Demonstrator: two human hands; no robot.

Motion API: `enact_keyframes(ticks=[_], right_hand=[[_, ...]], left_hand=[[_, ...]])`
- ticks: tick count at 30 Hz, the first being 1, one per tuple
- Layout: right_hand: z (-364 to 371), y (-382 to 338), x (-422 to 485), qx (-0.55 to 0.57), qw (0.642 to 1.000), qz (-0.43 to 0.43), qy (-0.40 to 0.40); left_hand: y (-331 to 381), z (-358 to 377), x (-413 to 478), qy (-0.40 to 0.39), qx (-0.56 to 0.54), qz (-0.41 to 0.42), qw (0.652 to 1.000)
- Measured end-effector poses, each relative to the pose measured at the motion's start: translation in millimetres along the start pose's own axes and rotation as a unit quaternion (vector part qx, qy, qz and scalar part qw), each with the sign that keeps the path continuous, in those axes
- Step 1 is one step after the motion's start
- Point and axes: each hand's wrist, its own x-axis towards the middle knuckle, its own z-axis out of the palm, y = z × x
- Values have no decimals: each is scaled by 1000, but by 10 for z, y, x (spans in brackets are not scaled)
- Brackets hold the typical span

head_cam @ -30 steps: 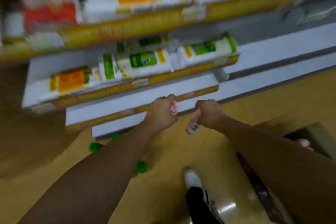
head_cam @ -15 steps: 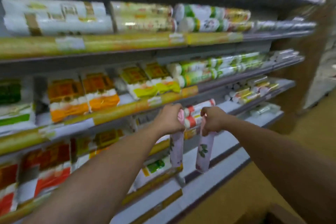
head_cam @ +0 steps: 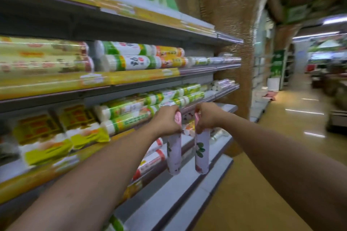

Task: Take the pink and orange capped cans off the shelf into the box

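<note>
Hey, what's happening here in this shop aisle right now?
A person stands at a store shelf stocked with wrapped rolls and packets. Each hand grips the top end of a pink floral-patterned roll that hangs downward: the left hand holds the left roll, the right hand holds the right roll. Both rolls are held side by side, apart, in front of the lower shelves.

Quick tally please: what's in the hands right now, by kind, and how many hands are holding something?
Pink flowered rolls: 2, one in the left hand at, one in the right hand at, both hanging down in front of the shelves.
Hands with a grip on a roll: 2.
Total: 4.
</note>
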Motion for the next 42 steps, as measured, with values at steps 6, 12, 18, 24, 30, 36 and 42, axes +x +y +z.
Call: enact_keyframes(ticks=[6, 12, 18, 24, 30, 36, 42], right_hand=[[-85, 641, 99, -27, 995, 90, 20], [-30, 1191, 285, -30, 978, 206, 11], [156, 1643, 490, -61, 947, 317, -5], [398, 2089, 528, -52, 922, 382, -17], [750, 2589, 388, -54, 915, 396, -56], [1358, 3281, 76, -34, 921, 374, -101], [2480, 3945, -258, 13, 914, 371, -161]], left_hand=[[338, 485, 678, -35, -46, 66, 996], [482, 1094, 1319, -98, -111, 135, 980], [551, 1707, 1922, -164, -152, 186, 957], [742, 2267, 2216, -237, -147, 224, 934], [1018, 2861, 2226, -299, -133, 235, 915], [1260, 3693, 2012, -353, -113, 190, 909], [1235, 4929, 1476, -388, -99, 127, 907]])
